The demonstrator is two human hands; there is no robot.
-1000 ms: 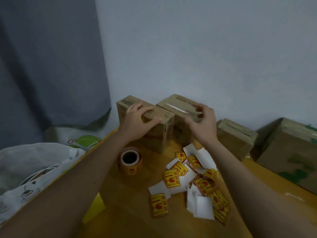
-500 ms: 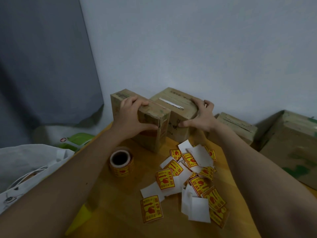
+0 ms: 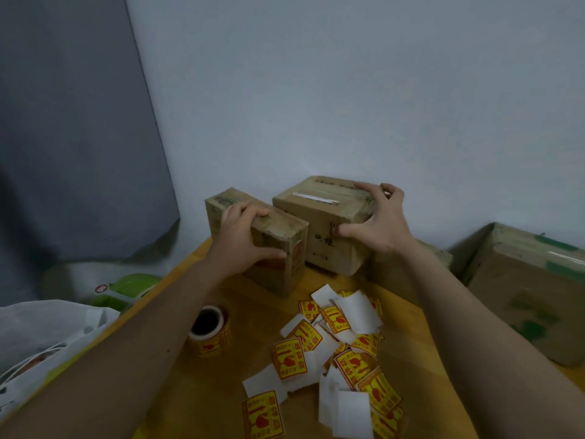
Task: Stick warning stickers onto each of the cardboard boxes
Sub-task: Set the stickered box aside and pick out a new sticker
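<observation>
four cardboard boxes (image 3: pixel 323 229), one sticker roll (image 3: pixel 209 332), a loose pile of yellow warning stickers (image 3: pixel 332 353) too jumbled to count, and two hands (image 3: pixel 243 239).

Cardboard boxes (image 3: pixel 319 223) brown, one (image 3: pixel 525 296) with green tape patches. Warning stickers (image 3: pixel 289 359) yellow with red print, white backing. Surface (image 3: pixel 221 391) orange-yellow wood. Wall (image 3: pixel 348 90) pale blue-grey; curtain (image 3: pixel 72 137) dark grey.

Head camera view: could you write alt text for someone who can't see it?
Left hand grips a narrow cardboard box and right hand grips a wider cardboard box on a wooden table, near loose warning stickers and a sticker roll.
</observation>
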